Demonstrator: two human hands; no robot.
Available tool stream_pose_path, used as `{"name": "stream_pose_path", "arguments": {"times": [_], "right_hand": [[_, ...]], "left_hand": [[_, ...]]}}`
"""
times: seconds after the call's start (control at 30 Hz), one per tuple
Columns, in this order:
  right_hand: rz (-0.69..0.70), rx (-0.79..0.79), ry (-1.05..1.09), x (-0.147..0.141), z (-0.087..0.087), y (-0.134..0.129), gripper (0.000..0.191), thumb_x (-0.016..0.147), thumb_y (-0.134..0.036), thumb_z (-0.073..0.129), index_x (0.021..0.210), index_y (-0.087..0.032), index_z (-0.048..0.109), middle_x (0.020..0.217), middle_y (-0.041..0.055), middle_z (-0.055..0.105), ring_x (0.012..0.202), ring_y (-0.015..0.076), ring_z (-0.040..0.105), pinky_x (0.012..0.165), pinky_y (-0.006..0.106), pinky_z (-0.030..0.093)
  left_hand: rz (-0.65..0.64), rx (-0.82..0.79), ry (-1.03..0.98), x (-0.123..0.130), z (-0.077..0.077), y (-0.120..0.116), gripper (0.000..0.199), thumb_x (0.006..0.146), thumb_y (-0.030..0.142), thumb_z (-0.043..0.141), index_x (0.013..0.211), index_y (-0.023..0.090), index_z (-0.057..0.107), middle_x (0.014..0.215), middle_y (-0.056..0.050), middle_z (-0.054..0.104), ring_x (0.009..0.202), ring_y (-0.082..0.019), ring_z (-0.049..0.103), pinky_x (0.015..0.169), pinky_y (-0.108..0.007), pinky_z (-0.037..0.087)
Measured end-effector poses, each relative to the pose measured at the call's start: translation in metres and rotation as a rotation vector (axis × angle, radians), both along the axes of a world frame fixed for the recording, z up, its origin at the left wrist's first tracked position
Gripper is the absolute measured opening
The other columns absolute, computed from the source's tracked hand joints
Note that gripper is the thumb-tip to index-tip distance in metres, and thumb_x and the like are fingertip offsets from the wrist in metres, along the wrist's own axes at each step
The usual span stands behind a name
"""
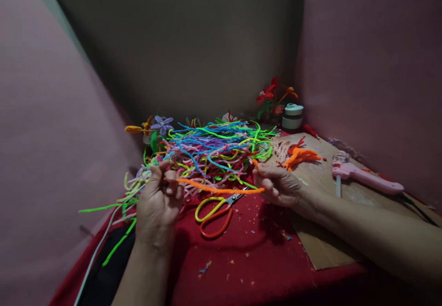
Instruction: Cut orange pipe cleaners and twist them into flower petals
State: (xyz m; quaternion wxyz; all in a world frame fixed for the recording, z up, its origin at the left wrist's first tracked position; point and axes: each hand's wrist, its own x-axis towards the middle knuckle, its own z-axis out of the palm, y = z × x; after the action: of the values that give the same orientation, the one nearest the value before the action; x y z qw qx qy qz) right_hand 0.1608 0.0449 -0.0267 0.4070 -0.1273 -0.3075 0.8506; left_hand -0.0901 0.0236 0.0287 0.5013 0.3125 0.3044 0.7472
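An orange pipe cleaner (221, 190) stretches nearly level between my two hands, above the red cloth. Its left end is pinched in the closed fingers of my left hand (160, 200). My right hand (281, 188) has its fingers closed on the other end, and a short orange tip sticks up above them. Scissors (216, 214) with one yellow and one red handle lie just below the pipe cleaner. Behind the hands spreads a big tangled pile of colourful pipe cleaners (210, 149).
At right, a cardboard sheet (321, 246) carries orange pieces (302, 157) and a pink glue gun (369, 176). A jar (292, 116) and red flowers (267, 95) stand behind. Purple and orange flowers (161, 125) are at back left. A white cable (98, 246) runs at left.
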Motion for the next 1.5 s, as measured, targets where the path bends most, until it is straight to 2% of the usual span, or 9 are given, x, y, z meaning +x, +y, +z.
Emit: {"name": "stream_pose_path", "arguments": {"times": [0.17, 0.33, 0.43, 0.53, 0.67, 0.9, 1.23, 1.4, 1.5], "right_hand": [[0.206, 0.072, -0.016, 0.000, 0.004, -0.009, 0.011, 0.071, -0.019, 0.063, 0.074, -0.009, 0.062, 0.035, -0.0062, 0.049, 0.023, 0.0021, 0.029, 0.024, 0.012, 0.022], [0.272, 0.081, -0.137, -0.004, 0.009, -0.014, 0.013, 0.070, -0.022, 0.065, 0.071, -0.012, 0.057, 0.036, -0.0067, 0.049, 0.021, 0.0017, 0.022, 0.025, 0.013, 0.018], [0.243, 0.069, -0.224, -0.006, 0.010, -0.016, 0.018, 0.068, -0.023, 0.068, 0.069, -0.014, 0.053, 0.040, -0.0059, 0.053, 0.022, 0.0014, 0.023, 0.025, 0.013, 0.014], [0.196, 0.090, -0.259, -0.009, 0.010, -0.018, 0.019, 0.067, -0.026, 0.069, 0.070, -0.013, 0.056, 0.043, -0.0043, 0.054, 0.027, 0.0025, 0.031, 0.029, 0.014, 0.021], [0.133, 0.143, -0.161, -0.012, 0.010, -0.021, 0.013, 0.069, -0.021, 0.066, 0.070, -0.009, 0.061, 0.039, -0.0041, 0.048, 0.042, 0.0072, 0.047, 0.055, 0.022, 0.045], [0.443, -0.024, -0.139, -0.001, 0.018, -0.017, 0.010, 0.076, -0.015, 0.053, 0.081, -0.007, 0.059, 0.037, -0.0102, 0.033, 0.031, 0.0016, 0.014, 0.031, 0.013, 0.020], [0.596, -0.059, 0.027, 0.007, 0.025, -0.015, 0.015, 0.084, -0.011, 0.039, 0.084, -0.008, 0.054, 0.046, -0.0042, 0.053, 0.023, 0.0008, 0.016, 0.021, 0.009, 0.022], [0.664, -0.007, -0.055, 0.010, 0.029, -0.015, 0.019, 0.086, -0.014, 0.037, 0.091, -0.008, 0.055, 0.040, -0.0049, 0.051, 0.018, 0.0036, 0.024, 0.021, 0.011, 0.026], [0.728, -0.024, -0.093, 0.012, 0.039, -0.015, 0.020, 0.086, -0.016, 0.038, 0.080, -0.008, 0.056, 0.034, -0.0057, 0.045, 0.016, 0.0045, 0.025, 0.021, 0.013, 0.028]], "left_hand": [[0.006, 0.072, 0.167, -0.004, 0.004, -0.005, 0.011, 0.079, 0.024, 0.060, 0.084, 0.015, 0.063, 0.056, 0.005, 0.050, 0.040, -0.003, 0.039, 0.036, -0.013, 0.032], [-0.377, -0.145, 0.660, 0.057, 0.002, -0.030, 0.024, 0.072, 0.028, 0.067, 0.093, 0.016, 0.064, 0.064, 0.001, 0.061, 0.044, -0.003, 0.045, 0.041, -0.014, 0.035], [-0.404, -0.158, 0.801, 0.083, 0.000, -0.037, 0.016, 0.070, 0.025, 0.068, 0.080, 0.013, 0.066, 0.055, 0.003, 0.055, 0.044, -0.003, 0.044, 0.042, -0.014, 0.033], [-0.336, -0.170, 0.790, 0.087, -0.003, -0.036, 0.017, 0.072, 0.028, 0.064, 0.067, 0.012, 0.062, 0.050, 0.003, 0.053, 0.039, -0.003, 0.041, 0.038, -0.014, 0.028], [-0.351, -0.172, 0.742, 0.080, -0.007, -0.032, 0.018, 0.074, 0.029, 0.062, 0.067, 0.013, 0.060, 0.055, 0.001, 0.058, 0.040, -0.003, 0.043, 0.037, -0.014, 0.028], [-0.366, -0.128, 0.662, 0.072, -0.014, -0.031, 0.017, 0.076, 0.029, 0.062, 0.069, 0.014, 0.058, 0.052, 0.001, 0.060, 0.038, -0.003, 0.044, 0.038, -0.013, 0.028], [-0.499, -0.176, 0.552, 0.068, -0.014, -0.031, 0.014, 0.072, 0.025, 0.066, 0.075, 0.013, 0.060, 0.065, -0.002, 0.064, 0.043, -0.004, 0.047, 0.041, -0.015, 0.032], [-0.549, -0.130, 0.598, 0.069, -0.013, -0.031, 0.012, 0.075, 0.024, 0.063, 0.075, 0.012, 0.060, 0.064, -0.002, 0.062, 0.047, -0.005, 0.047, 0.046, -0.017, 0.035], [-0.552, -0.099, 0.631, 0.067, -0.015, -0.032, 0.009, 0.076, 0.022, 0.062, 0.075, 0.013, 0.060, 0.064, -0.001, 0.060, 0.049, -0.006, 0.047, 0.048, -0.018, 0.035]]}}
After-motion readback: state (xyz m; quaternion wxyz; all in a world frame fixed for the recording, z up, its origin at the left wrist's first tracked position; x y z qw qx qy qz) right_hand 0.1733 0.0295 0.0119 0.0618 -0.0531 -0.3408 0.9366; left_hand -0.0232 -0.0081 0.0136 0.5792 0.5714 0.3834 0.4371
